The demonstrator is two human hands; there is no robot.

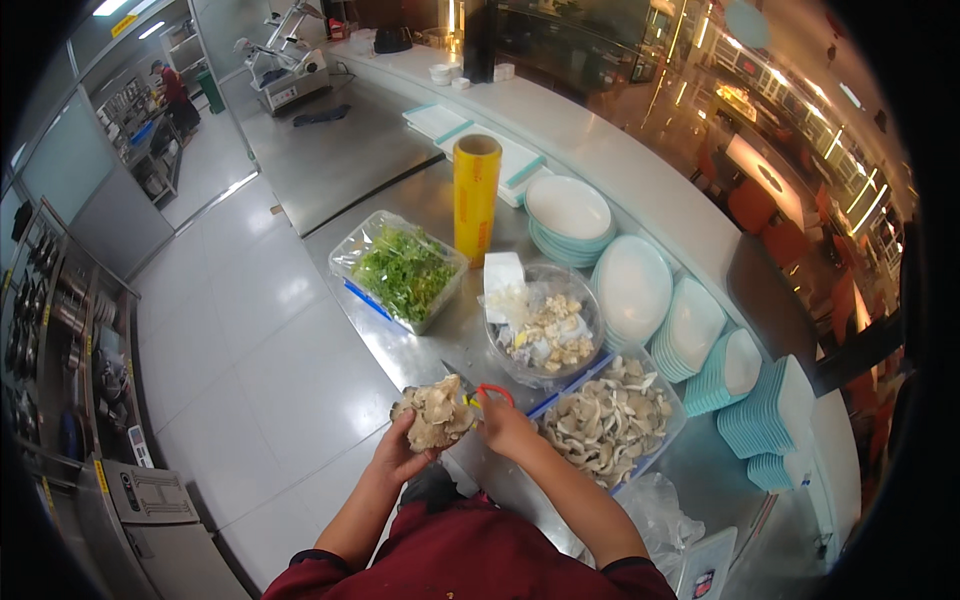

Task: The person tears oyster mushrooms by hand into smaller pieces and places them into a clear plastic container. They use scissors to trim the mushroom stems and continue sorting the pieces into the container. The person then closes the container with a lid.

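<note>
My left hand (pixel 406 448) holds a cluster of oyster mushrooms (pixel 433 414) up in front of my body. Beside it, my right hand (pixel 504 426) grips a pair of scissors (pixel 496 391) with red and yellow handles; part of the blades shows above the cluster. Close to my right forearm, a clear plastic box (pixel 679 420) is filled with loose oyster mushroom pieces (pixel 607 420). Just beyond stands a round clear bowl (pixel 499 364) containing mushroom trimmings (pixel 553 330) and crumpled white scraps. My right palm and part of the scissors handles are hidden by the fingers.
A film-covered box of leafy greens (pixel 401 274) sits near the counter's left edge. An upright yellow roll of cling film (pixel 475 202) stands behind it. Stacked plates (pixel 634 285) line the right side. A slicer (pixel 289 71) is farther back; a person (pixel 176 97) stands in the far room.
</note>
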